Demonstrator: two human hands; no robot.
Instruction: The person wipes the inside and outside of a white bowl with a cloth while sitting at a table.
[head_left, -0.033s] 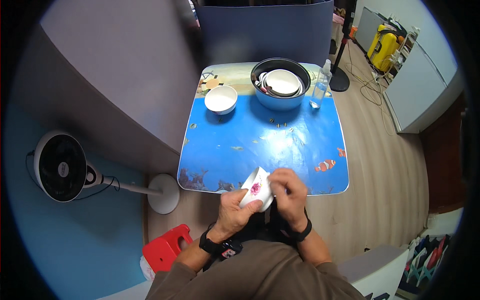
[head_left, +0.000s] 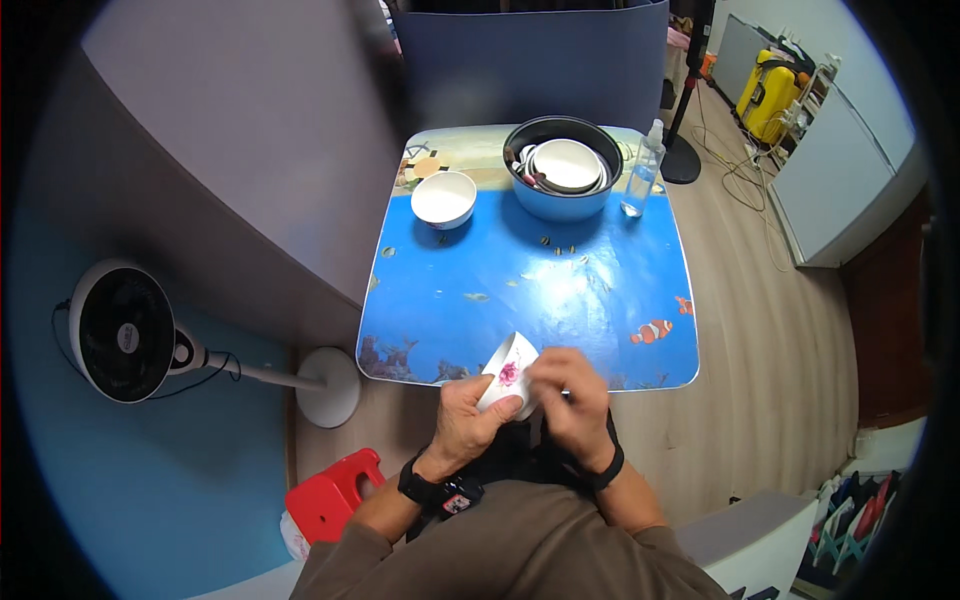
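Bowl (head_left: 508,372), lower centre: your left hand (head_left: 467,420) grasps it. The fan label (head_left: 127,338), far left, is illegible. Your right hand (head_left: 575,405), grip unclear, has shifted slightly left.

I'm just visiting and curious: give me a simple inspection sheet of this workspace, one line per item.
Surface: table with a blue sea-life print; glare right of its middle.
Job's things: flowered bowl, held tilted at the near edge; its inside is mostly hidden.
Clutter: white bowl at far left; blue pot holding stacked dishes; clear spray bottle at far right.
Hands: left hand grips the flowered bowl; right hand is blurred beside it, contact unclear.
Cables: pale cables on the floor at right; dark cord by the fan.
Surroundings: fan and red stool at left; yellow suitcase at far right.
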